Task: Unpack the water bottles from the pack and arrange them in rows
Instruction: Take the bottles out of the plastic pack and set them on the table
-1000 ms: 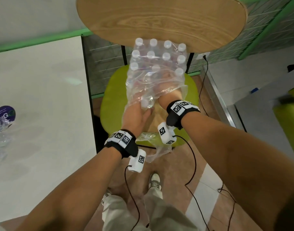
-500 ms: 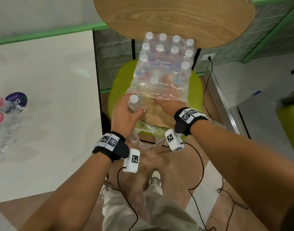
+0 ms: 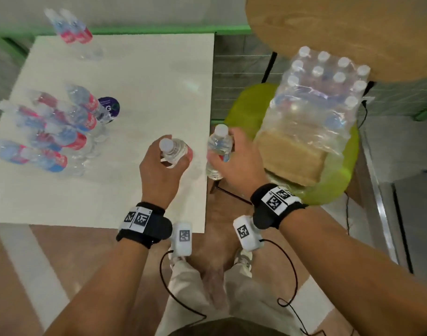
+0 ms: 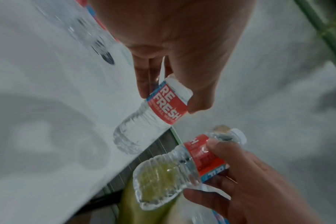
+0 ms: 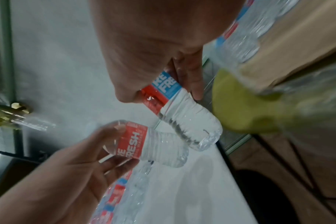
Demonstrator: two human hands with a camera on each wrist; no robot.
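My left hand (image 3: pixel 163 166) grips a clear water bottle (image 3: pixel 175 151) with a red label over the white table's (image 3: pixel 135 93) right part. The same bottle (image 4: pixel 153 118) is held by thumb and fingers at its label in the left wrist view. My right hand (image 3: pixel 234 158) holds a second bottle (image 3: pixel 218 147) upright just off the table's right edge; this bottle (image 5: pixel 184 115) shows in the right wrist view. The torn plastic pack (image 3: pixel 324 98) with several capped bottles sits on a green chair (image 3: pixel 340 180) to the right. Several unpacked bottles (image 3: pixel 62 127) stand on the table's left.
A round wooden tabletop (image 3: pixel 340 27) overhangs the pack at the upper right. Two more bottles (image 3: pixel 72 27) stand at the table's far edge, and a purple disc (image 3: pixel 109 106) lies by the rows. Cables hang from both wrists. My legs and shoes are below.
Both hands have left the pack, each with a bottle, and swung left toward the white table. The view has turned left, bringing the standing bottles into sight.
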